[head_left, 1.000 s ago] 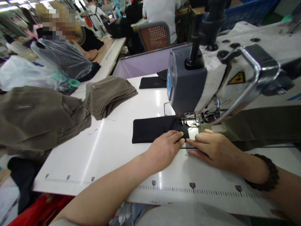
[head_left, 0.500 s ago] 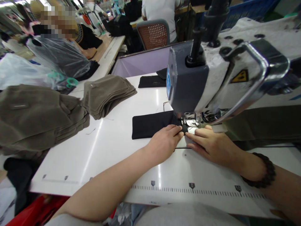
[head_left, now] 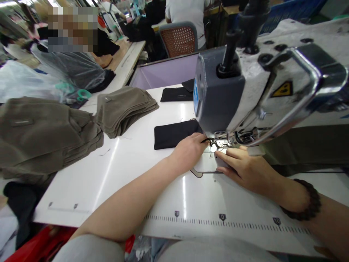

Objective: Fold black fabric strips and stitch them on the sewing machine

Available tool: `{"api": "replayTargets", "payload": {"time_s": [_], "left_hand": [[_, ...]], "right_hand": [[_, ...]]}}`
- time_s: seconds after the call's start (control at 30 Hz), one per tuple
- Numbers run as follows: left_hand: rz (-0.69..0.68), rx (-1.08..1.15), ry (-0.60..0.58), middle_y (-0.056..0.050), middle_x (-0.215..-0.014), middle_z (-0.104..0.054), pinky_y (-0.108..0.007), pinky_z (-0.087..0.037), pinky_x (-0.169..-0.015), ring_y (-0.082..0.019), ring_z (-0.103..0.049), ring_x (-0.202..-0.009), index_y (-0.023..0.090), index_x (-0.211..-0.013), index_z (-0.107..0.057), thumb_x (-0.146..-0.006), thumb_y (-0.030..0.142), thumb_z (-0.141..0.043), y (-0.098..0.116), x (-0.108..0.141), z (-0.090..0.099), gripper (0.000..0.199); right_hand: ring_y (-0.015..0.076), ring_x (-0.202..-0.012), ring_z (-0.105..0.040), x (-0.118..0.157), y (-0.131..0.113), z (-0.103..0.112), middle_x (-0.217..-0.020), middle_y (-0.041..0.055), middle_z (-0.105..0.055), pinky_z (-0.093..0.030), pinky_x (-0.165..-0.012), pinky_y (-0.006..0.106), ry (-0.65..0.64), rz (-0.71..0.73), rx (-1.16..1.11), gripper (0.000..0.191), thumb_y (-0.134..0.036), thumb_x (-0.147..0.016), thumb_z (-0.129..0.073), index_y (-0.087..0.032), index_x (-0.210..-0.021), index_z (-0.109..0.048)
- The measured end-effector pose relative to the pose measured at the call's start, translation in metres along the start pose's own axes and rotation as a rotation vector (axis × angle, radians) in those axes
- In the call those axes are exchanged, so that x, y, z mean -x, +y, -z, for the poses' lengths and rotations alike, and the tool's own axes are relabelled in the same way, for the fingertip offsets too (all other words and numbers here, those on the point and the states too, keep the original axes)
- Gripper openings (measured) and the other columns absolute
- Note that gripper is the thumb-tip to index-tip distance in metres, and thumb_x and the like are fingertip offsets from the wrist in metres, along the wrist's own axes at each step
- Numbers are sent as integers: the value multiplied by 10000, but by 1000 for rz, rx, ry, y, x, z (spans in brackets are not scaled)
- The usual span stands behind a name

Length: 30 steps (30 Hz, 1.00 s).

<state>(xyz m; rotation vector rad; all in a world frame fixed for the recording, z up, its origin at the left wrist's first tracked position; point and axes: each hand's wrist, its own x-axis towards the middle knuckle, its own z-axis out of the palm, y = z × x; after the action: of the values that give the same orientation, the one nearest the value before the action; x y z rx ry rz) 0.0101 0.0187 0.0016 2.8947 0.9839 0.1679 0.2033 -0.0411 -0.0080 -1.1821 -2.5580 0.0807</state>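
Note:
A folded black cloth piece lies on the white sewing table, its right end beside the needle area of the sewing machine. My left hand rests on the lower right part of that cloth, with its fingers together and the tips at the presser foot. My right hand lies on the machine bed just right of and below the presser foot. Its fingers are stretched and slightly apart, and nothing shows in them.
Stacks of brown cloth pieces are at the left. Another black piece lies behind. Dark green cloth extends under the machine arm at the right. Plastic bags, a chair and a person are farther back.
The black cloth has moved slightly away from me, and its end no longer lies between my hands. My left hand has shifted slightly away with it. My right hand has barely moved.

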Motion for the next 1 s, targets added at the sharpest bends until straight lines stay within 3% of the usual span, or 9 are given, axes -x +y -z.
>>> {"api": "replayTargets", "payload": {"time_s": [0.33, 0.53, 0.63, 0.73, 0.87, 1.0], "left_hand": [[-25, -11, -34, -91, -1011, -603, -285, -439, -896, -196, -542, -993, 87, -985, -594, -865, 141, -453, 6, 3, 5, 193], [71, -91, -49, -147, -1102, -575, -314, -386, -964, -210, -517, -1076, 42, -1085, -549, -877, 94, -382, 9, -2, 6, 271], [62, -97, -93, -159, -1154, -558, -304, -399, -955, -216, -524, -1080, 27, -1089, -554, -866, 82, -390, 18, 20, 12, 283], [-62, -11, -69, -135, -1218, -530, -317, -394, -974, -221, -490, -1131, 49, -1114, -546, -865, 119, -414, 37, 62, 13, 290], [-53, 119, 44, -128, -1154, -569, -359, -418, -953, -222, -510, -1089, 57, -1087, -548, -870, 105, -384, 62, 106, 8, 277], [50, 363, 207, -115, -1032, -611, -335, -473, -860, -184, -564, -969, 94, -955, -572, -870, 105, -391, 73, 117, 20, 200]], "right_hand": [[198, -693, -528, -1, 0, -2, -745, 67, -593, -402, -645, 316, -10, -1, 13, 309, -329, -858, -439, -110, -1012, -594], [190, -696, -544, 1, 3, -2, -783, 75, -607, -397, -626, 310, -5, 7, -22, 312, -322, -870, -423, -116, -1025, -598], [153, -634, -536, 4, 5, 3, -713, 54, -594, -378, -591, 285, 32, -1, -108, 276, -295, -879, -413, -139, -929, -635], [124, -554, -503, 6, 7, 8, -637, 34, -567, -351, -547, 274, 55, -1, -146, 284, -269, -887, -397, -144, -850, -650], [132, -564, -485, 6, 9, 9, -601, 29, -532, -349, -546, 284, 16, 35, -132, 314, -268, -892, -376, -154, -806, -655], [156, -648, -526, 5, 7, 13, -679, 48, -570, -407, -599, 303, -22, 22, -231, 285, -311, -878, -407, -167, -877, -653]]}}
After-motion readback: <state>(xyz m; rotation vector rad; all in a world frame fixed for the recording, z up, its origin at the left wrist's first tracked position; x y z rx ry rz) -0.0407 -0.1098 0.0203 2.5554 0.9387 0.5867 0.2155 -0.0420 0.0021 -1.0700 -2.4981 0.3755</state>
